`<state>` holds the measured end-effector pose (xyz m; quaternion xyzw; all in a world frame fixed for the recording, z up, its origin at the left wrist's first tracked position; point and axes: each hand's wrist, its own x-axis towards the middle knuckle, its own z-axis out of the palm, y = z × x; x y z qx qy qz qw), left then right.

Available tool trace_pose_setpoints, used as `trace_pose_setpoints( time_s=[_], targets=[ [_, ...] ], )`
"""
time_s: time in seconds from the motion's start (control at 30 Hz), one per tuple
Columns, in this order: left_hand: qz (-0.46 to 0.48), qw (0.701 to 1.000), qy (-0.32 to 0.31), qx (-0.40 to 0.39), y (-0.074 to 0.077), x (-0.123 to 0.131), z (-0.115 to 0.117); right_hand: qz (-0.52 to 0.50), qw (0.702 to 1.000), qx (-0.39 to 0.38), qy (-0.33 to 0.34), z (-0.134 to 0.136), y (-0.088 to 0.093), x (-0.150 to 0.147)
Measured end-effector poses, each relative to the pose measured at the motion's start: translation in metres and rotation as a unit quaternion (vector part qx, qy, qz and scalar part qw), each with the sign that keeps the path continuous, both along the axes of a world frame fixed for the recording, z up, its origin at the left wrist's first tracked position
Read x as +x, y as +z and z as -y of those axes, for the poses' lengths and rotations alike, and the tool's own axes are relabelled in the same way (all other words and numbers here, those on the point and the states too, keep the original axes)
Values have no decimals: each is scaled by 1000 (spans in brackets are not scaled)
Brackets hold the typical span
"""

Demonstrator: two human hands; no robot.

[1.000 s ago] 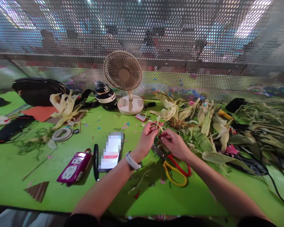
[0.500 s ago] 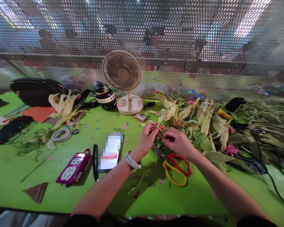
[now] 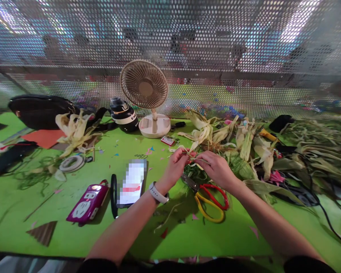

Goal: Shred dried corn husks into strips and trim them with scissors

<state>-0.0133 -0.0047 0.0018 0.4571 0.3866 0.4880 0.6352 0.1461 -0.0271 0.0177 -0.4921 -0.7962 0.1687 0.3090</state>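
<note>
Both hands meet over the middle of the green table [image 3: 74, 227]. My left hand [image 3: 176, 163], with a white watch on the wrist, pinches a small bundle of pale corn husk strips [image 3: 193, 154]. My right hand [image 3: 216, 167] is closed on the same husk piece from the right side. Just below the hands lie scissors [image 3: 210, 201] with red and yellow handles, blades pointing up left. A heap of corn husks [image 3: 244, 148] spreads behind and to the right of my hands.
A small white desk fan [image 3: 147, 98] stands at the back by a perforated metal screen. A phone [image 3: 132, 182] and a purple power strip [image 3: 88, 203] lie left of my arm. Tape roll [image 3: 71, 163], black bag [image 3: 39, 110], a dark bottle [image 3: 124, 115], more husks [image 3: 74, 129], cables at right [image 3: 326, 216].
My right hand has risen slightly and moved up beside the left, both still working the husk piece. The view has shifted a little.
</note>
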Motion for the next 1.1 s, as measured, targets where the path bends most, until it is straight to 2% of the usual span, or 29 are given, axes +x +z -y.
trace_pose_setpoints(
  time_s=[0.13, 0.27, 0.4, 0.57, 0.7, 0.83, 0.93, 1.1],
  targets=[
    [15, 999, -23, -20, 1, -1, 2, 42, 999, 9, -33, -3, -7, -1],
    [48, 998, -33, -27, 1, 0, 5, 32, 999, 8, -21, -4, -12, -4],
    [108, 992, -48, -33, -2, 2, 7, -57, 998, -12, -11, -4, -11, -7],
    [155, 984, -83, -36, -4, 7, 12, -222, 966, -130, -13, -5, -11, -9],
    [160, 985, -62, -24, -9, 11, 17, -276, 943, -185, 12, -3, -11, -11],
    [179, 983, -48, -10, -14, 13, 16, -254, 954, -156, 29, 0, -6, -11],
    [198, 979, -38, -1, -15, 14, 14, -247, 953, -172, 28, 0, -2, -9],
    [214, 977, -2, 0, -16, 15, 14, -248, 957, -148, 16, -4, -6, -10]
  ],
)
